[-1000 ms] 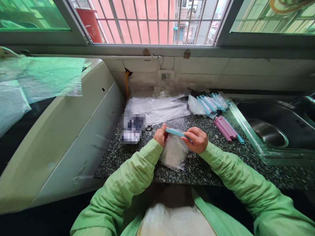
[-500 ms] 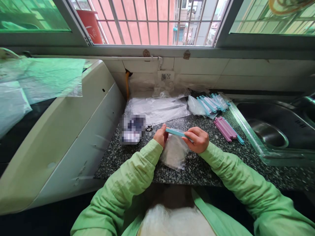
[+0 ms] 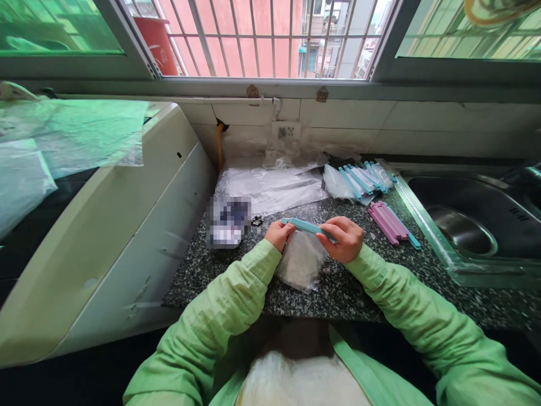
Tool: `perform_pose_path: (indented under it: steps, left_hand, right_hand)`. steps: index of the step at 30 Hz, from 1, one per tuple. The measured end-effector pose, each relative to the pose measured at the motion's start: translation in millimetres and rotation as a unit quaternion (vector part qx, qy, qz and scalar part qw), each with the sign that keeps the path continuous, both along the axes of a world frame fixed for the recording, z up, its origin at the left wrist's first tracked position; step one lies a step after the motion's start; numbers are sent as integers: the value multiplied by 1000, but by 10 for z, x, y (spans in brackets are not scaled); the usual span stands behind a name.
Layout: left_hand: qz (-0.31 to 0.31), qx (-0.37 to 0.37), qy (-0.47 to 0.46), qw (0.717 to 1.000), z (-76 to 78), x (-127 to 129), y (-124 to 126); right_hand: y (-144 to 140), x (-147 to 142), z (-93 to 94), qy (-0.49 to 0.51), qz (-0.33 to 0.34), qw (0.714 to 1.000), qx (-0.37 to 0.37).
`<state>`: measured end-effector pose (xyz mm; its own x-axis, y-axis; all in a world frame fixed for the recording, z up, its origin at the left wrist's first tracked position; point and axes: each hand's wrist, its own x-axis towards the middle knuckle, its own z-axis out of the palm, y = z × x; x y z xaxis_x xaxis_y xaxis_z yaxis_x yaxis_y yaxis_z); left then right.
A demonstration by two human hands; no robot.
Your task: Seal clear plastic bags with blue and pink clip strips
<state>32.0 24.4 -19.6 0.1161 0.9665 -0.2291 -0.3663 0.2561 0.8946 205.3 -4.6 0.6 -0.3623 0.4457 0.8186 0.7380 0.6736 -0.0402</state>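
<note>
Head view: both hands, left hand (image 3: 278, 235) and right hand (image 3: 344, 238), are pinching the blue clip (image 3: 305, 226) shut over the bag (image 3: 301, 260) at 12 o'clock; the slippery plastic may be sliding out.

A teal-blue sealing clip (image 3: 305, 226) lies across a clear plastic bag of white contents (image 3: 299, 260), on a countertop (image 3: 236, 282) speckled black and grey. At its back right corner lie pink clips (image 3: 384, 217) and more teal clips on clear bags (image 3: 359, 179), beside a silvery steel sink (image 3: 460, 228). The sleeves (image 3: 228, 299) are light green, the appliance (image 3: 105, 225) off the left edge cream-white, and the bucket (image 3: 155, 39) outside the window red.
</note>
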Motion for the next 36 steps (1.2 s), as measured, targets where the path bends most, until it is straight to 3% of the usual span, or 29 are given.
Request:
perform_pose_path:
  steps: [9, 14, 22, 36]
  left_hand:
    - [-9, 26, 35, 999, -14, -22, 9]
    - [-6, 17, 16, 1000, 53, -22, -5]
    - [4, 20, 15, 1000, -6, -44, 33]
    - [38, 6, -2, 999, 57, -76, 43]
  right_hand:
    - [-1, 20, 31, 22, 5, 1000, 7]
    - [0, 46, 57, 27, 5, 1000, 11]
    - [-5, 80, 94, 47, 4, 999, 9]
    - [-19, 157, 167, 62, -15, 998, 26]
